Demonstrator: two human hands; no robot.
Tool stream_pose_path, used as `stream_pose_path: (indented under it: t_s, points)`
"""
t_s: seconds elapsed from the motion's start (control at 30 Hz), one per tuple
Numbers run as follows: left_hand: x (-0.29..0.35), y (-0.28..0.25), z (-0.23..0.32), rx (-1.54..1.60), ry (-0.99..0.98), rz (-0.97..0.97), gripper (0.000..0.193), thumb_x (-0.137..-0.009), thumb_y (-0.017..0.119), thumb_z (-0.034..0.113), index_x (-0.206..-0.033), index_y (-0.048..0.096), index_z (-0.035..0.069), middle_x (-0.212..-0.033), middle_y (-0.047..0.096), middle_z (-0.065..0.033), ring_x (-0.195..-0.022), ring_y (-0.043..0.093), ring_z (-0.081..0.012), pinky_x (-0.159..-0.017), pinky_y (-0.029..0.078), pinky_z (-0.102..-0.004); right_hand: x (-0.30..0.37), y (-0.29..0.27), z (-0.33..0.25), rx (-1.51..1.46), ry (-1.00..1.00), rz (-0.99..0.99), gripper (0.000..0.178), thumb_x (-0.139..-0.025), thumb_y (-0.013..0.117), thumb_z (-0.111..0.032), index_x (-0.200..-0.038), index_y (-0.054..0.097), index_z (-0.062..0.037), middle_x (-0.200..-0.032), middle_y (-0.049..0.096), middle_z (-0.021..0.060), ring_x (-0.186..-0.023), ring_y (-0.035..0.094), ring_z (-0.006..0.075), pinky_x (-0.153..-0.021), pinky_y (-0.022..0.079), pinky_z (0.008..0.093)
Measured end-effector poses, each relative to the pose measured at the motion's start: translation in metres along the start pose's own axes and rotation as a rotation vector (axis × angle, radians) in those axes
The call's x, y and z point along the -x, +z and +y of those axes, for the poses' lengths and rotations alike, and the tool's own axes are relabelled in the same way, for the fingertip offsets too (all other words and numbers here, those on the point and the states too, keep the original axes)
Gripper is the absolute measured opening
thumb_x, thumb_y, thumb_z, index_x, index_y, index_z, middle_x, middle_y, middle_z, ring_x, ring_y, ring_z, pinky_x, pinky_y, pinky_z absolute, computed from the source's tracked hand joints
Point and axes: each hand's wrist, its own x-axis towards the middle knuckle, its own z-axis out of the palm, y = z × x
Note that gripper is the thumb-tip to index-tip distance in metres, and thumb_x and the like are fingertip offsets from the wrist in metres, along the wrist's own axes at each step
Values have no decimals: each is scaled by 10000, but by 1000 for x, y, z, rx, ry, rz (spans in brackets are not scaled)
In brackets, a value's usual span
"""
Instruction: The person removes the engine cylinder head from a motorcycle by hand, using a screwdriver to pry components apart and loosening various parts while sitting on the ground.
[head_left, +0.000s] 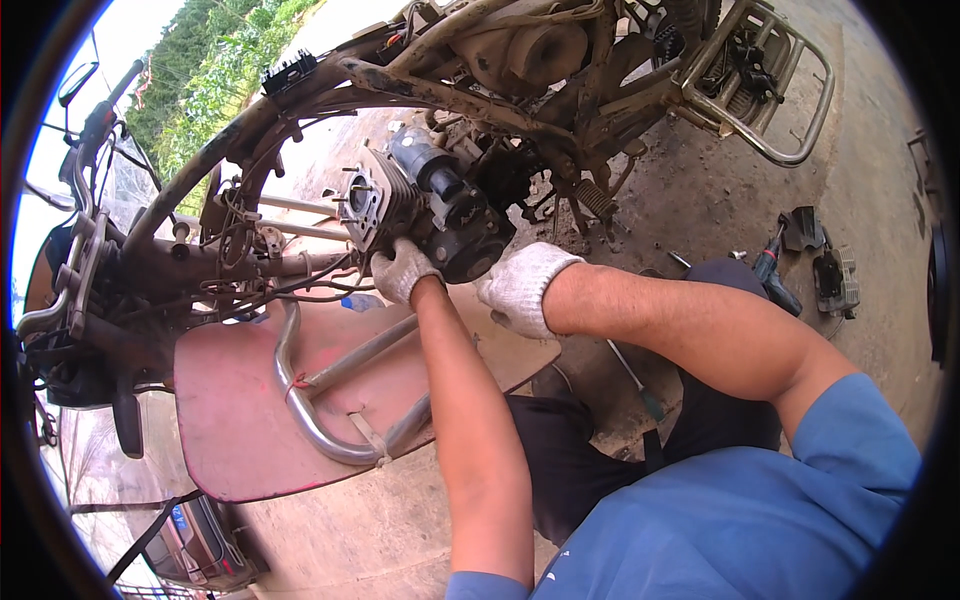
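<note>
- Engine (pixel 465 225): dark, grimy casing; at mid-scene, on the near side of the motorcycle frame (pixel 430 95), just beyond both hands.
- Cylinder (pixel 395 195): grey finned metal, studs protruding, bore exposed; at the engine's left.
- Left hand (pixel 404 272): white knitted glove; at the cylinder's near side, fingers partly hidden; cannot tell whether the grip is clamped.
- Right hand (pixel 528 290): matching glove, fingers curled; just beside the engine's near right side; cannot tell whether the grip holds anything.
- Panel (pixel 230 400): pinkish red; near left, bent chrome tube (pixel 305 410) across it.
- Screwdriver (pixel 635 375): green handle; near, right of the panel.
- Power tool (pixel 772 270): on the floor (pixel 870 210), right.
- Finned part (pixel 835 280): grey; right of the power tool.
- Rack (pixel 815 120): tubular metal; far right.
</note>
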Motion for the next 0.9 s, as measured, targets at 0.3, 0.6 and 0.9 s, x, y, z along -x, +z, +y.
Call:
stream_pose_path:
  t_s: [0.3,0.6,0.9]
  points:
    - [-3,-2,5,96,-57,-51,376,-775,712,221,-1045,770,-34,-992,780,-233,-931,744,-411,-902,559,-469,1,-4,-3,-17,15,-12,281,-907,667,-217,-1084,798,-42,-1061,781,200,-961,765,359,-820,612,473]
    - [-1,-9,11,-1,-49,-71,401,-761,705,264,-1015,773,-39,-1007,776,-242,-933,745,-404,-897,570,-464,5,-7,-3,12,1,20,259,-925,664,-222,-1079,774,-47,-1044,775,199,-963,759,362,-827,604,480]
    - [0,-7,8,134,-115,-86,395,-785,702,257,-1049,760,-31,-1044,774,-238,-994,736,-403,-933,554,-463,4,-6,-3,30,4,29,277,-939,650,-260,-1095,758,-59,-1056,772,191,-991,751,361,-844,598,489]
